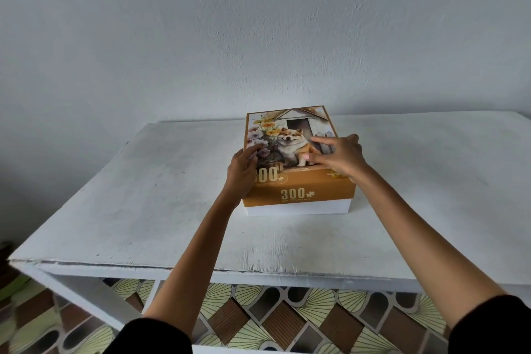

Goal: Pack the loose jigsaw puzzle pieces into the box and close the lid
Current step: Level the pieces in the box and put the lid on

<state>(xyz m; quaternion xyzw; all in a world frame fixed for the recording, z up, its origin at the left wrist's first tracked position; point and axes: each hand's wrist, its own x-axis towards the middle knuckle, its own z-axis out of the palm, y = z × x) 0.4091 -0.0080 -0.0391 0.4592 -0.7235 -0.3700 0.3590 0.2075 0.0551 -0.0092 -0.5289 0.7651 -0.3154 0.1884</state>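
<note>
Two bare arms (pixel 198 250) reach out from black sleeves (pixel 155 338) over a big white table (pixel 138 198) to a puzzle box (pixel 297 208) that sits in the middle of the table, near the back. The left hand (pixel 241 167) lies on the near left corner of the lid (pixel 293 126), with its fingers (pixel 254 152) close together and flat on top; its thumb is hidden. The right hand (pixel 342 156) rests on the right side of the lid with its fingers spread wide, one pointing across the picture of the dog. The lid is on the box, and a thin white strip of the box shows under it all along the front. Behind the table stands a pale wall (pixel 258 23), rough and bumpy. The table top is painted white, scuffed and chipped at the near edge. Under it the floor (pixel 275 316) shows tiles with brown squares and cream fan shapes. The lid is orange card with "300" printed on its front and top, and flowers beside the dog.
</note>
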